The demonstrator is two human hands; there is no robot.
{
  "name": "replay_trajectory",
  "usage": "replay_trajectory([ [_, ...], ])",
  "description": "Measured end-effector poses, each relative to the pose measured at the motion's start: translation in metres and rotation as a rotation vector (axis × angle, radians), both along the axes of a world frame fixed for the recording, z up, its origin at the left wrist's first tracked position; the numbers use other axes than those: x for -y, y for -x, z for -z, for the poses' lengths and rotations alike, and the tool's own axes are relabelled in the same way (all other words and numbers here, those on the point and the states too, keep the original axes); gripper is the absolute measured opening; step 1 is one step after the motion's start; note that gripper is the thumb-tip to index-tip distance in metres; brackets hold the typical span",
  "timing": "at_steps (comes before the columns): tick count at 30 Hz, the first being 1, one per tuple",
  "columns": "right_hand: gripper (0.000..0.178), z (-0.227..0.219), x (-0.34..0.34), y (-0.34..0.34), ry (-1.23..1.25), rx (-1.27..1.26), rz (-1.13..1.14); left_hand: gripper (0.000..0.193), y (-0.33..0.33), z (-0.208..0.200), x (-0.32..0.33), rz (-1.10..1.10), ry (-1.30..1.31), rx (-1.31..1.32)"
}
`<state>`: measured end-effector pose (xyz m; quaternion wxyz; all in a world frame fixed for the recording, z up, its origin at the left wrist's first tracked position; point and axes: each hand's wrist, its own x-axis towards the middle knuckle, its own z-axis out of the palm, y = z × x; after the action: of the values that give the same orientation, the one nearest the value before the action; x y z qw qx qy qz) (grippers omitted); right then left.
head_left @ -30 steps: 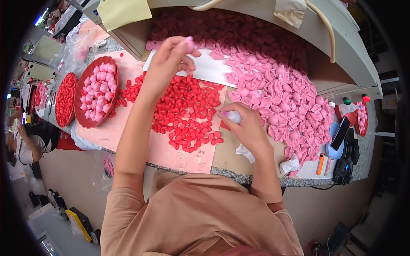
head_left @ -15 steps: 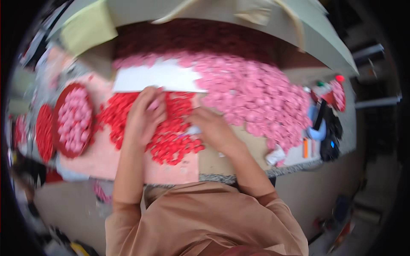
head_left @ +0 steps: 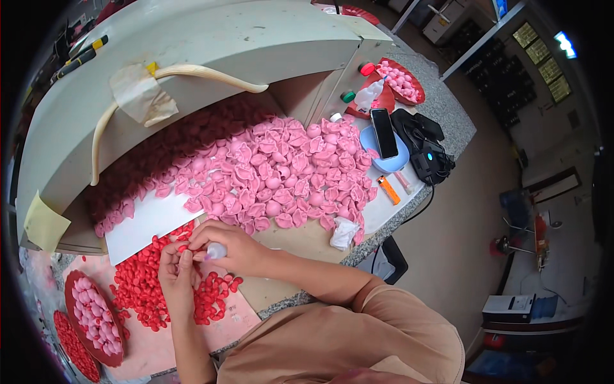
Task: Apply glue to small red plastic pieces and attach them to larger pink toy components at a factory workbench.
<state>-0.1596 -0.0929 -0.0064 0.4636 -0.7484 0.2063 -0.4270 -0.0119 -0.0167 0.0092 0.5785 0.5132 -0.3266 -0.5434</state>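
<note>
Above the heap of small red pieces, my two hands meet at their fingertips. My left hand pinches one small red piece between thumb and finger. A small whitish squeeze bottle with a purple tip sits in my right hand, its tip pointing toward the left fingers. Whether the tip touches the red piece I cannot tell. Just beyond my hands lie a white sheet and a large pile of pink petal-shaped pieces.
A grey hooded box arches over the pile's back. Left stands a red dish of pink balls, beside a dish of red pieces. At right are a phone on a blue bowl, an orange lighter, black device and crumpled tissue.
The view has swung to the right. My hands have come together; the pink piece at my left fingers is gone, a red one is there, and my right hand has lifted the squeeze bottle.
</note>
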Motion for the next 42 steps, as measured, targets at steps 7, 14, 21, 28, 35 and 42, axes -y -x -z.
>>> replay_trajectory([
  [7, 0.021, 0.001, 0.001, -0.004, -0.379, -0.003, -0.023, 0.033, 0.004, -0.002, -0.004, -0.022, -0.011, 0.302],
  [14, 0.029, -0.011, 0.003, 0.006, -0.718, -0.083, -0.166, 0.058, 0.006, -0.004, -0.004, 0.072, 0.138, 0.604],
  [21, 0.028, -0.015, 0.008, 0.009, -0.793, -0.092, -0.182, 0.048, -0.004, 0.006, 0.001, 0.003, 0.05, 0.275],
  [28, 0.031, -0.015, 0.006, 0.004, -1.039, 0.121, -0.179, 0.043, -0.019, 0.006, -0.001, 0.092, -0.049, -0.252],
  [35, 0.032, -0.018, 0.003, 0.001, -1.077, 0.17, -0.216, 0.035, -0.021, 0.003, -0.003, -0.001, 0.055, -0.218],
  [42, 0.028, -0.025, 0.003, 0.001, -1.036, 0.171, -0.171, 0.021, -0.02, -0.002, 0.0, -0.022, 0.067, -0.082],
])
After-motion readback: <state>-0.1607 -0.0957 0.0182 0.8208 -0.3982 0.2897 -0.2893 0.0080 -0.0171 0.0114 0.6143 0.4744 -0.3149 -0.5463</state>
